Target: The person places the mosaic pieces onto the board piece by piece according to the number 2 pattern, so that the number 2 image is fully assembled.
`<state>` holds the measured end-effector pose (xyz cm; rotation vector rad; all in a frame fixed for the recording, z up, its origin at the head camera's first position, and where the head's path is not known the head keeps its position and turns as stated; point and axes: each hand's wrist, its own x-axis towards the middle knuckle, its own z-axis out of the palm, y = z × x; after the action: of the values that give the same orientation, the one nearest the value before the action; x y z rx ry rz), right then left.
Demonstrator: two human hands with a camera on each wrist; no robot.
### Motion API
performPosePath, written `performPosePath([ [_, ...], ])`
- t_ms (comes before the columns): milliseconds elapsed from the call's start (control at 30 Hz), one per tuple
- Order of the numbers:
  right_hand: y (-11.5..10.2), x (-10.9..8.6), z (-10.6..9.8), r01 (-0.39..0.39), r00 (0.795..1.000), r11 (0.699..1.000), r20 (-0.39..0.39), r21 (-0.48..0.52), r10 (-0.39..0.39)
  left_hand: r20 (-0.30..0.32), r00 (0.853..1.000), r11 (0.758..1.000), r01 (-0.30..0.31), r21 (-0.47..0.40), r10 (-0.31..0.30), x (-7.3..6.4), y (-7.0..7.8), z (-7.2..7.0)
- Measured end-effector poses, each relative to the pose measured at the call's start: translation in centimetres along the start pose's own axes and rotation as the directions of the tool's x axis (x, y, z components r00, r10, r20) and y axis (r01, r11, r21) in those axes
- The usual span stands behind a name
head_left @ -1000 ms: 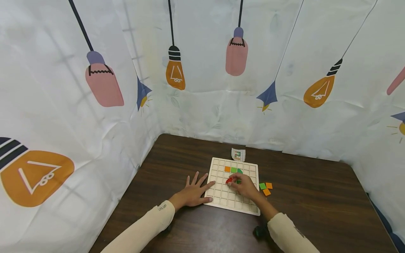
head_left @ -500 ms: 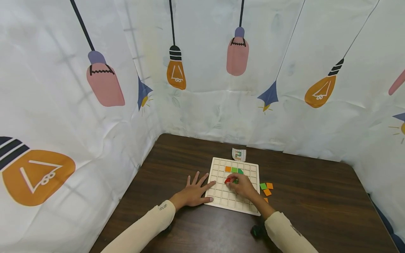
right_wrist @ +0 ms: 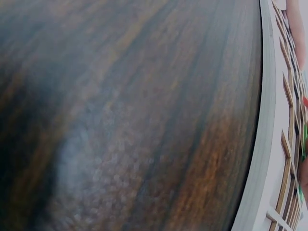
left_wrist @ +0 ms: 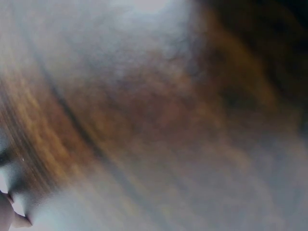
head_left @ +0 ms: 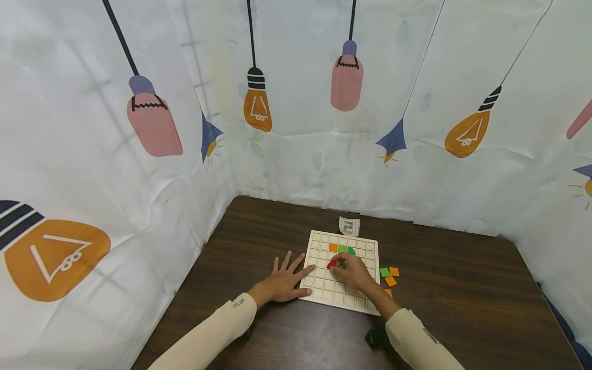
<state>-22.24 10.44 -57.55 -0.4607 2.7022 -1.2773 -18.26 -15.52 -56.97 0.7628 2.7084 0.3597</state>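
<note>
A pale square grid board (head_left: 324, 293) lies on the dark wooden table. My left hand (head_left: 282, 285) rests flat with fingers spread at the board's left edge, its thumb and little finger reaching onto the rim. My right hand (head_left: 356, 273) is over the board's middle, and its thumb and index finger pinch a small red tile (head_left: 331, 264) with a curved edge. A green piece (head_left: 343, 265) shows between those fingers, partly hidden. Further up the board sit an orange square tile (head_left: 333, 247), a light green square tile (head_left: 343, 248) and a dark green rounded tile (head_left: 351, 251) in a row.
Right of the board lie a loose green tile (head_left: 385, 272) and orange tiles (head_left: 393, 272). A small printed pattern card (head_left: 349, 226) lies behind the board. The left wrist view is mostly blurred tabletop; the board's raised rim (right_wrist: 267, 110) runs along the right wrist view.
My right hand has shifted slightly left with the red tile, and another orange tile has come into sight beside its wrist. My left hand stays in place.
</note>
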Motion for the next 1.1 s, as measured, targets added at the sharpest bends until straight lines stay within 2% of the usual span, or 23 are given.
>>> performPosePath([
  [500, -0.29, 0.11, 0.12, 0.009, 1.000, 0.998, -0.027, -0.068, -0.011, -0.001, 1.000, 1.000, 0.000, -0.003, 0.000, 0.01, 0.03, -0.03],
  [900, -0.04, 0.15, 0.12, 0.062, 0.997, 0.992, -0.034, -0.113, -0.066, -0.005, 1.000, 1.000, 0.001, -0.007, -0.001, 0.09, -0.02, 0.02],
  [1100, -0.16, 0.17, 0.21, 0.046, 0.998, 0.993, -0.039, -0.105, -0.050, -0.003, 1.000, 1.000, 0.004, -0.003, -0.004, 0.07, -0.03, 0.10],
])
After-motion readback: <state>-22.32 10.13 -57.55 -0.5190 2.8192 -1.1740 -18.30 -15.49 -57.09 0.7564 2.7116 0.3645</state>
